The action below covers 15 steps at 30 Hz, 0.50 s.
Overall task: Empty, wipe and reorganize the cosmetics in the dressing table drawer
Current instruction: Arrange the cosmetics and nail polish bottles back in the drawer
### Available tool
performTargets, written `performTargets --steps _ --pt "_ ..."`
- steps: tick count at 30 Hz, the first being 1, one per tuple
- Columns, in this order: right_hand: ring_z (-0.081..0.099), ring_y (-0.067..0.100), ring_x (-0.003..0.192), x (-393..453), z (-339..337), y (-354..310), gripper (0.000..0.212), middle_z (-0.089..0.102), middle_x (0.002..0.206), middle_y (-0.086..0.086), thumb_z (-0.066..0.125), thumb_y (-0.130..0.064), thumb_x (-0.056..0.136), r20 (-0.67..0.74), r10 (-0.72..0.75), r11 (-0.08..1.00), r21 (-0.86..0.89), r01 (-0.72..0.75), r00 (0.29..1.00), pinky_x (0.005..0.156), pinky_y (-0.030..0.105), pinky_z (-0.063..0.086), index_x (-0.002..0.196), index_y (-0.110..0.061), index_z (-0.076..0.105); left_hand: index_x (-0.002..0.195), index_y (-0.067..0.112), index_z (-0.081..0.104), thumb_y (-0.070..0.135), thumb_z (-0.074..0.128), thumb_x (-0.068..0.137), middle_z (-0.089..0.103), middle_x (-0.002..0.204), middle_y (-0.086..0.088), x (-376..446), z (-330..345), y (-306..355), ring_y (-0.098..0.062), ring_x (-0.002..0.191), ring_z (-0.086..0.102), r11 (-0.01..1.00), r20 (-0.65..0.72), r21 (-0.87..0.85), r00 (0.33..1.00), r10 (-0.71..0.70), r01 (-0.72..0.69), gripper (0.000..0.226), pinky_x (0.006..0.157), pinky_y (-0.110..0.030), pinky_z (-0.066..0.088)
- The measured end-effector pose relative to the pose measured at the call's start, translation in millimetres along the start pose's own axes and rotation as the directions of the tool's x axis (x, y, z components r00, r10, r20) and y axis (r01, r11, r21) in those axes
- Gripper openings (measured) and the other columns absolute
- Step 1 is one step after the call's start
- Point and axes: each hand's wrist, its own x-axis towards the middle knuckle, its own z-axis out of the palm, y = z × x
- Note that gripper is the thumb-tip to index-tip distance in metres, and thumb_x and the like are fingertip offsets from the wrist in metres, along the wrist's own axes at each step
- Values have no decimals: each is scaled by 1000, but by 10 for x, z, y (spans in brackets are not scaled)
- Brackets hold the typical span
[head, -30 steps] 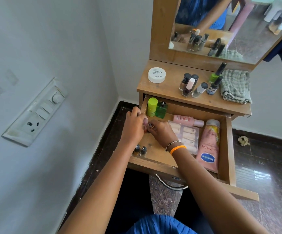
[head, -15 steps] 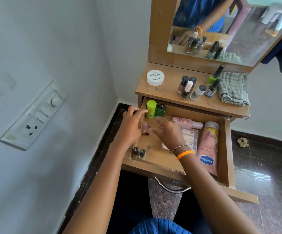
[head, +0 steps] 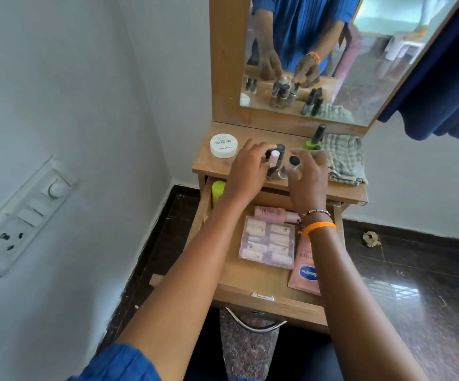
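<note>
Head view: both hands [head: 277,171] pinch nail polish bottles [head: 276,158] on the tabletop [head: 203,163], forearms hiding the open drawer [head: 250,281]

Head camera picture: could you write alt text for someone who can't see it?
A person's left hand and right hand set small nail polish bottles on a wooden dressing table top, beside a white jar and a checked cloth. Below, the open drawer holds a pink tube and a clear packet.
</note>
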Motion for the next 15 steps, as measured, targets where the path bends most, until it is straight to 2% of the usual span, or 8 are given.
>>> performTargets --steps 3,7,11,15 --pt "53 34 95 34 13 37 31 53 106 18 61 2 78 47 -47 998 -29 48 998 84 35 42 108 -5 62 116 10 64 4 58 85 51 97 -9 28 71 23 -22 82 55 999 13 42 1000 23 -24 32 74 -31 44" --pt "53 33 90 25 -7 41 27 54 103 17 58 6 78 49 -33 998 -50 35 998 75 32 40 103 -4 62 95 4 65 2 65 79 53 96 -9 54 85 18 -25 83 59 997 1 69 999 34 -34 16 71 -30 45" --pt "53 32 92 -82 -42 7 26 54 103 17 54 9 78 15 -73 996 -58 74 997 75 26 36 102 -1 60 90 5 67 3 68 77 54 93 -7 5 30 42 -26 87 54 994 -11 90 998 57 -56 14 71 -31 44" --pt "55 32 87 -282 -105 -65 25 52 103 16 53 5 82 -1 -96 995 28 96 995 78 36 49 106 0 58 95 6 67 2 65 80 57 94 -6 -216 -153 53 -20 87 54 985 -28 118 991 131 -126 16 71 -28 45"
